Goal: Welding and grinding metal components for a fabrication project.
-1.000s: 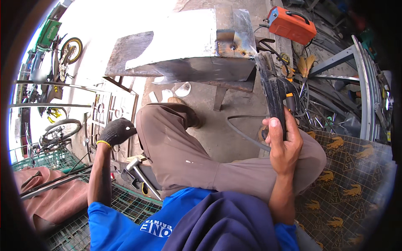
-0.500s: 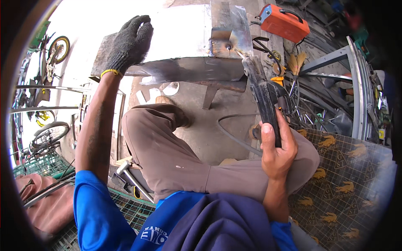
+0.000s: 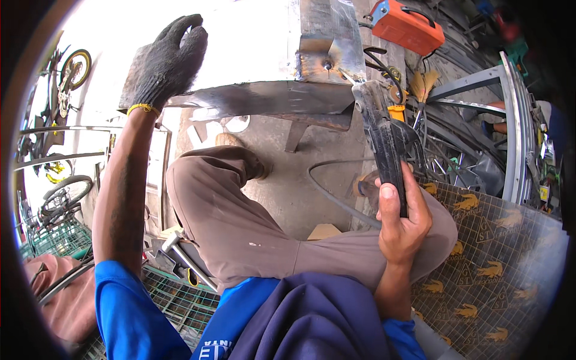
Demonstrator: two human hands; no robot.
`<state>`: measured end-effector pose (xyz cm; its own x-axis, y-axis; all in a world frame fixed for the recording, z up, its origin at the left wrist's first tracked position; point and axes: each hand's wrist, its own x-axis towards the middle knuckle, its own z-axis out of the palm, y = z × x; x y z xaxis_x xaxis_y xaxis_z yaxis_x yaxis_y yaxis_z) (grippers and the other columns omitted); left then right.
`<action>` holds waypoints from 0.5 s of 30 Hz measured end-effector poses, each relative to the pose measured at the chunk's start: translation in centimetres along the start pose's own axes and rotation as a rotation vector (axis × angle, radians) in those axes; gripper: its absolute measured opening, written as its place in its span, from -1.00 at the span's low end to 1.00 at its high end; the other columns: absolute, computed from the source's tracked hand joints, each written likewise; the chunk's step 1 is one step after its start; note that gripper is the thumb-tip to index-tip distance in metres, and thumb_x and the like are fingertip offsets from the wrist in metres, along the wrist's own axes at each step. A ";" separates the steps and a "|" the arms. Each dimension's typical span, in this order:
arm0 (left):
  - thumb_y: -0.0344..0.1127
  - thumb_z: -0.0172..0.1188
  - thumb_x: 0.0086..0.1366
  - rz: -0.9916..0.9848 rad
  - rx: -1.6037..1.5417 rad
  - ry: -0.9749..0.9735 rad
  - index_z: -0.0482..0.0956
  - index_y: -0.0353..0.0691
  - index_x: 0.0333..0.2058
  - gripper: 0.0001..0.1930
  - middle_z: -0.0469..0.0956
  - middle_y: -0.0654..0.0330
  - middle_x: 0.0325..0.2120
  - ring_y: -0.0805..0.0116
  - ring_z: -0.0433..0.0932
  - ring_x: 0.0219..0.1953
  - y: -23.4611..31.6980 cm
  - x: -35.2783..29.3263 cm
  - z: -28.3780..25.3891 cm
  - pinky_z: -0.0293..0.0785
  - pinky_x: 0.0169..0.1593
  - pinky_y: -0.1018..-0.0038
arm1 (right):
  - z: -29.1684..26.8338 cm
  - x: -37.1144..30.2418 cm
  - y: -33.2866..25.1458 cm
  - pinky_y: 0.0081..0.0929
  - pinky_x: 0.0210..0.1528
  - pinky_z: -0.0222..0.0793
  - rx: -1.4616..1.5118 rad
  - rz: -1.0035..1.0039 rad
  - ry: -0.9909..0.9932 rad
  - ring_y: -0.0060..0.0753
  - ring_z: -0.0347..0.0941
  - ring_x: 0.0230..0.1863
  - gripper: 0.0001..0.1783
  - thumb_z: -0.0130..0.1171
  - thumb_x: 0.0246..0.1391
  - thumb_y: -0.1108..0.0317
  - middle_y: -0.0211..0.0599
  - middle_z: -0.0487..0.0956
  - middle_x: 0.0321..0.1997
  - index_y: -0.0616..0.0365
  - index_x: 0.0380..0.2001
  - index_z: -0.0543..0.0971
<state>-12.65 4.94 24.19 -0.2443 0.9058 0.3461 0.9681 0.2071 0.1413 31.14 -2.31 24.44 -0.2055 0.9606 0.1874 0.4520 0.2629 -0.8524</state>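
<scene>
My right hand [image 3: 405, 225], bare, is wrapped round the black handle of a welding electrode holder [image 3: 384, 138], thumb along its side. From the holder's jaw a short electrode [image 3: 347, 76] points at a scorched patch with a dark round spot on the metal sheet [image 3: 294, 96]. The electrode's tip is close to that patch; I cannot tell whether they touch. My left hand [image 3: 168, 63], in a dark grey knit glove with a yellow cuff, is over the sheet's left end. Its fingers are bent, thumb apart from them, with nothing seen in them.
An orange welding machine [image 3: 408, 27] stands at the far right. Near it are a straw brush [image 3: 424, 85] and a grey metal frame [image 3: 510, 126]. A cable [image 3: 336, 201] loops across the floor. A hammer [image 3: 189, 261] lies by my left thigh, a patterned board [image 3: 480, 264] at my right.
My left hand has shifted a little left along the sheet. My right hand and the electrode holder have moved slightly right and down, still held. The whole view has shifted slightly.
</scene>
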 end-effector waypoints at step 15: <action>0.06 -0.06 0.45 0.111 0.046 -0.025 0.46 -0.07 0.23 -0.48 0.44 0.06 0.25 0.01 0.44 0.25 0.1 0.0 -0.5 0.36 0.30 0.19 | 0.7 0.4 -0.9 -0.40 -0.07 0.50 0.083 0.082 -0.022 -0.31 0.63 -0.17 -0.53 0.29 0.18 0.43 -0.03 0.67 -0.15 0.44 0.11 0.53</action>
<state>-12.57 4.82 24.69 -0.1347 0.9331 0.3335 0.9908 0.1214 0.0604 30.01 -2.23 24.92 -0.1908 0.9759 0.1055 0.3944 0.1747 -0.9022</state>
